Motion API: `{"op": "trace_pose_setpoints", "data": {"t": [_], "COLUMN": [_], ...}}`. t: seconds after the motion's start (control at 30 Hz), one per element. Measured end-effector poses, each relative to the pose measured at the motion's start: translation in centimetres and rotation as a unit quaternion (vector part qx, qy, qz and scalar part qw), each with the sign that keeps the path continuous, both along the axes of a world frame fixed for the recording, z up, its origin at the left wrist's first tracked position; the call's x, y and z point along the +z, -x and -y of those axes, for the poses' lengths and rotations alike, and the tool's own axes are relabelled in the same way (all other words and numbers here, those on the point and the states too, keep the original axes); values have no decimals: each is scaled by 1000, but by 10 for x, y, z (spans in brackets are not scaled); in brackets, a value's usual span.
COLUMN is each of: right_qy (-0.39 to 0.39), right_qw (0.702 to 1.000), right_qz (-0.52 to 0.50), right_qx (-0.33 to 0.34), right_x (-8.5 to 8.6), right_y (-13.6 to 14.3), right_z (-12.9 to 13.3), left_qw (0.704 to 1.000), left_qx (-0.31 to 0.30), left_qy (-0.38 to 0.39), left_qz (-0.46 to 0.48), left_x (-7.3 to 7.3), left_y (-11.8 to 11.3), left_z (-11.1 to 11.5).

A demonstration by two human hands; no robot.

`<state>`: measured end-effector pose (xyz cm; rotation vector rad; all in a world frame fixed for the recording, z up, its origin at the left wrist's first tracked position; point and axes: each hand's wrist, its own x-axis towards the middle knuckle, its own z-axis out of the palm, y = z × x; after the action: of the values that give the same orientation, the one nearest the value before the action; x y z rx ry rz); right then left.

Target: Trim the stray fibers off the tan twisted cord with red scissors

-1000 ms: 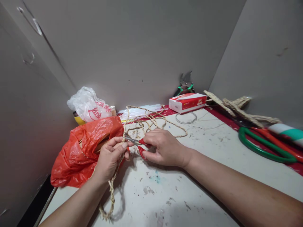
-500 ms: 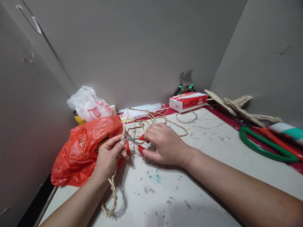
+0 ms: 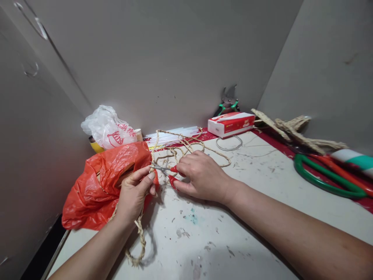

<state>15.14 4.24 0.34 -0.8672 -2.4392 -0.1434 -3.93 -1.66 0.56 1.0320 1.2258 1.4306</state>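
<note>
My left hand (image 3: 135, 190) pinches a braided straw rope (image 3: 140, 237), whose lower part hangs in a curve below the hand. More of the rope lies in loose loops behind my hands. My right hand (image 3: 201, 175) holds small scissors with red handles (image 3: 172, 181) by the handles. The scissors' metal blades point left and meet the rope just above my left fingertips. Beside my left hand, a red plastic bag (image 3: 96, 190) sits with brownish material showing at its opening.
A white plastic bag (image 3: 107, 128) and clear sticks (image 3: 175, 134) lie at the back. A tissue box (image 3: 231, 124) stands before green-handled pruners (image 3: 229, 102). Near it is a wire coil (image 3: 229, 149). Green-handled scissors (image 3: 326, 186) and straw braids (image 3: 297, 130) lie right.
The scissors' handles have come slightly closer together in my right hand. The whole view has shifted a little; my left hand keeps its pinch on the rope.
</note>
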Motion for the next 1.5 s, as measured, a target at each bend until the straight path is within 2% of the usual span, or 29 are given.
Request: {"op": "trace_pose_setpoints", "data": {"t": [0.4,0.67,0.83,1.1,1.3,1.5], "right_qy": [26,6,5,1,0,1], "right_qw": [998,999,997,996,993,998], "right_qz": [-35,-45,-76,-69,-113,-68], "right_qx": [50,6,27,54,16,-3], "right_x": [-2,0,-3,-3,-5,-3], "right_y": [0,4,4,3,-1,-2], "right_z": [-1,6,5,3,-2,0], "left_qw": [999,999,1000,1000,999,998], "left_qx": [1,10,3,-6,-33,-45], "left_qy": [-15,-17,-14,-21,-24,-25], "left_qz": [38,-34,-19,-1,17,34], "left_x": [-2,-10,-9,-6,0,2], "left_y": [1,2,1,1,-3,-5], "left_z": [-3,-2,-3,-3,1,3]}}
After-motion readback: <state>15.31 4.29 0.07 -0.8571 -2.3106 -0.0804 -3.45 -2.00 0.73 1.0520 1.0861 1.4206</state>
